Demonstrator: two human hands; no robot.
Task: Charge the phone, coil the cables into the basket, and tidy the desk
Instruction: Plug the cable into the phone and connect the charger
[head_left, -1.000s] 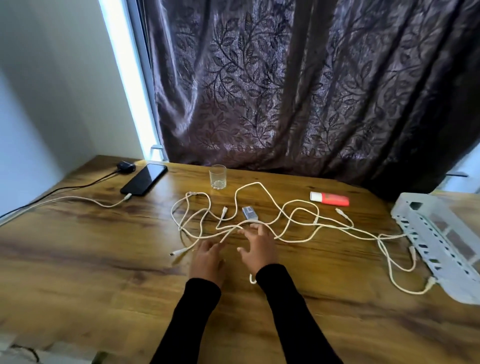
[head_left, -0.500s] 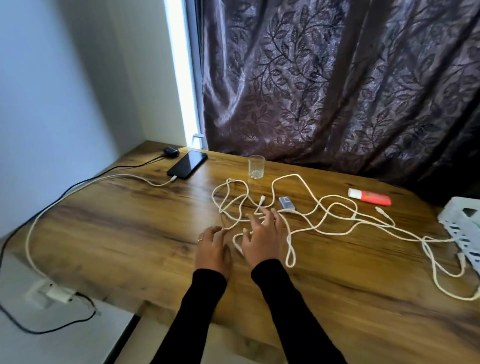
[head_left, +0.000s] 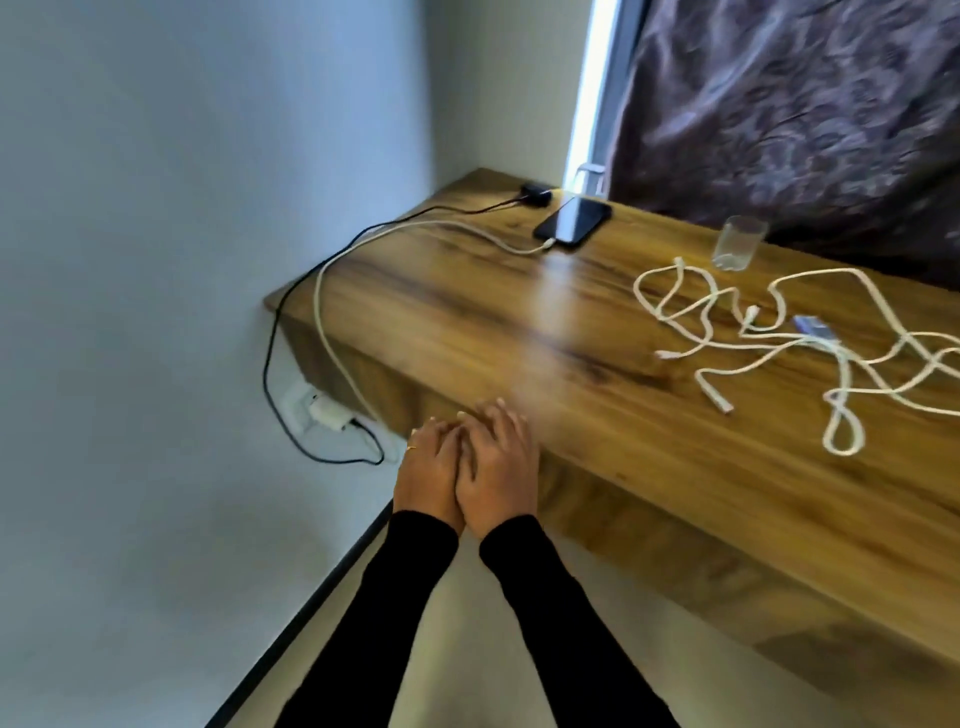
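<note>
Beyond the fingers: wall charger (head_left: 330, 417), ahead-left, below the worktop (head_left: 467, 322) edge
Fingers: both hands (head_left: 467, 467) together, relaxed, empty
Phone (head_left: 573, 220): far ahead, white cable (head_left: 332, 332) attached
Nearer hand: left (head_left: 431, 470)

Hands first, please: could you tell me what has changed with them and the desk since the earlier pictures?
Both hands, left and right, left the loose cables and drew back to the desk's near left edge, side by side, holding nothing. The phone with its cord, the glass and the cables stayed put.
</note>
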